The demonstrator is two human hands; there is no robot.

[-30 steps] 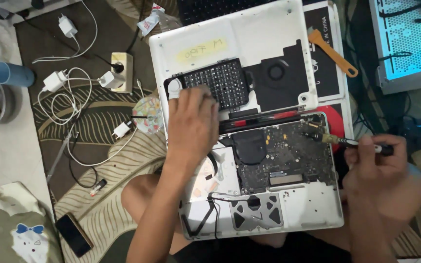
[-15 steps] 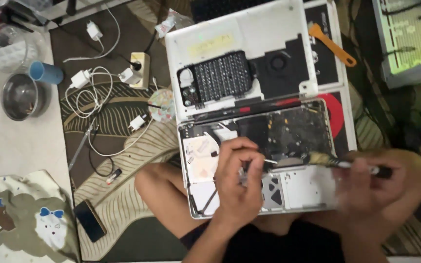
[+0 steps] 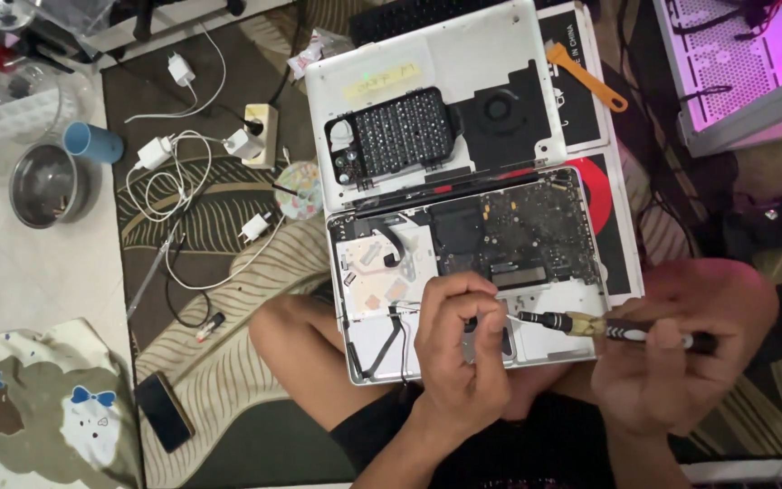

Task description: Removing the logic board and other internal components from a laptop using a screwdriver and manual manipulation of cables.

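Screwdriver lying nearly level, tip pointing left over the opened laptop on the lap; gripped in closed right hand. Left hand pinched at tip. One screwdriver, one laptop.

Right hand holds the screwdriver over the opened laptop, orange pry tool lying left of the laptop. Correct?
Not quite. The head view shows the orange pry tool lying to the right of the laptop, by its upper corner. The right hand does hold the screwdriver over it.

A leaf-patterned rug covers pale floor tiles under purple light.
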